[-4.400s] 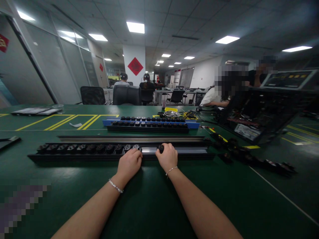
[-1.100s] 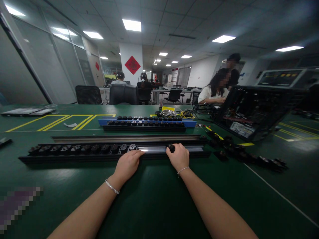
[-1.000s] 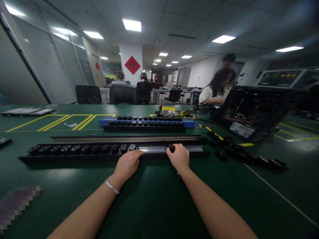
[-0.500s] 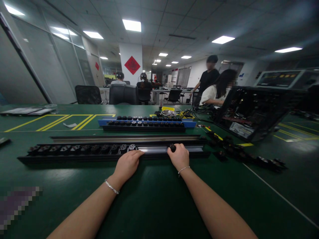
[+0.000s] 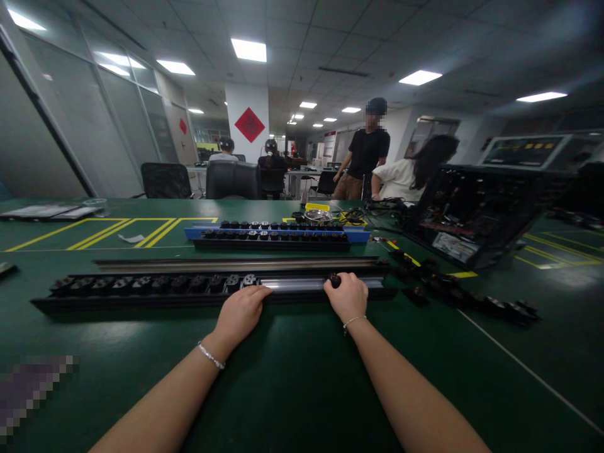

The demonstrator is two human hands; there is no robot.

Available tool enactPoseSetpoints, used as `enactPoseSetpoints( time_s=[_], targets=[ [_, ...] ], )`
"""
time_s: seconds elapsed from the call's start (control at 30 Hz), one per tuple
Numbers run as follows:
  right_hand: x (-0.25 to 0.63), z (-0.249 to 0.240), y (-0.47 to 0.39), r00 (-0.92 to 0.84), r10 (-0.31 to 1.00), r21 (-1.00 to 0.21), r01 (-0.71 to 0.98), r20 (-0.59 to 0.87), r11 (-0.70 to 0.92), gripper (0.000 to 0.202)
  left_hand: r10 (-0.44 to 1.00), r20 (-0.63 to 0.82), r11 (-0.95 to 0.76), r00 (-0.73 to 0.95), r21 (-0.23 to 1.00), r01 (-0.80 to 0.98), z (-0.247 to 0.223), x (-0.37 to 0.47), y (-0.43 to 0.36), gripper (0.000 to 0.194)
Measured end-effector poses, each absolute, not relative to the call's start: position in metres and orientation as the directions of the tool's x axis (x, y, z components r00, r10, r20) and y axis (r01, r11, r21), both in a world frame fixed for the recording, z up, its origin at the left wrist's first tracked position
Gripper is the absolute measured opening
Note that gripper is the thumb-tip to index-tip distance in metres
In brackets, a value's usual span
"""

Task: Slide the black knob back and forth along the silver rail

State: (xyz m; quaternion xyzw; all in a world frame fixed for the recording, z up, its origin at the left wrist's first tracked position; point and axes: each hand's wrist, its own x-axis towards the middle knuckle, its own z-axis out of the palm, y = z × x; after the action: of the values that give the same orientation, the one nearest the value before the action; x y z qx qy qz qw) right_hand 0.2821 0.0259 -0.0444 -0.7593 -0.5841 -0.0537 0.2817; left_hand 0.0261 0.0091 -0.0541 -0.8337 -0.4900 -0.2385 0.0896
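A long black rail lies across the green table, its bare metal channel showing on the right. Several round black modules sit in a row along its left part. My left hand rests on the rail's front edge beside the last module, fingers together; whether it grips anything is hidden. Farther right, my right hand is closed on a small black module over the channel.
Behind lie another dark rail and a blue rail with modules. At the right are loose black parts and an open computer case. Two people are beyond the table.
My right hand has moved slightly to the right along the rail with the black module. My left hand has stayed in place. The standing person in the background has moved left.
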Motion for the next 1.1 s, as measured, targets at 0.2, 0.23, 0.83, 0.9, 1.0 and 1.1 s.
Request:
enactPoseSetpoints(
  time_s=[0.2, 0.23, 0.83, 0.9, 1.0, 1.1],
  targets=[
    [0.287, -0.042, 0.025, 0.338, 0.849, -0.363, 0.912, 0.407, -0.189, 0.029, 0.776, 0.483, -0.5, 0.404, 0.083, 0.862, -0.053, 0.027, 0.009, 0.04],
    [0.288, -0.042, 0.025, 0.345, 0.846, -0.366, 0.91, 0.406, -0.195, 0.029, 0.778, 0.482, -0.499, 0.404, 0.082, 0.863, -0.053, 0.027, 0.009, 0.04],
    [0.314, -0.04, 0.026, 0.43, 0.824, -0.4, 0.874, 0.369, -0.277, 0.032, 0.784, 0.482, -0.497, 0.391, 0.109, 0.861, -0.053, 0.026, 0.009, 0.039],
    [0.316, -0.038, 0.025, 0.42, 0.837, -0.39, 0.878, 0.35, -0.278, 0.032, 0.785, 0.479, -0.496, 0.393, 0.105, 0.862, -0.053, 0.026, 0.008, 0.039],
    [0.319, -0.038, 0.025, 0.397, 0.856, -0.375, 0.888, 0.33, -0.267, 0.033, 0.781, 0.481, -0.5, 0.398, 0.1, 0.86, -0.052, 0.027, 0.008, 0.039],
    [0.321, -0.041, 0.026, 0.378, 0.862, -0.36, 0.898, 0.337, -0.253, 0.034, 0.781, 0.479, -0.499, 0.401, 0.092, 0.862, -0.051, 0.027, 0.008, 0.039]
  ],
)
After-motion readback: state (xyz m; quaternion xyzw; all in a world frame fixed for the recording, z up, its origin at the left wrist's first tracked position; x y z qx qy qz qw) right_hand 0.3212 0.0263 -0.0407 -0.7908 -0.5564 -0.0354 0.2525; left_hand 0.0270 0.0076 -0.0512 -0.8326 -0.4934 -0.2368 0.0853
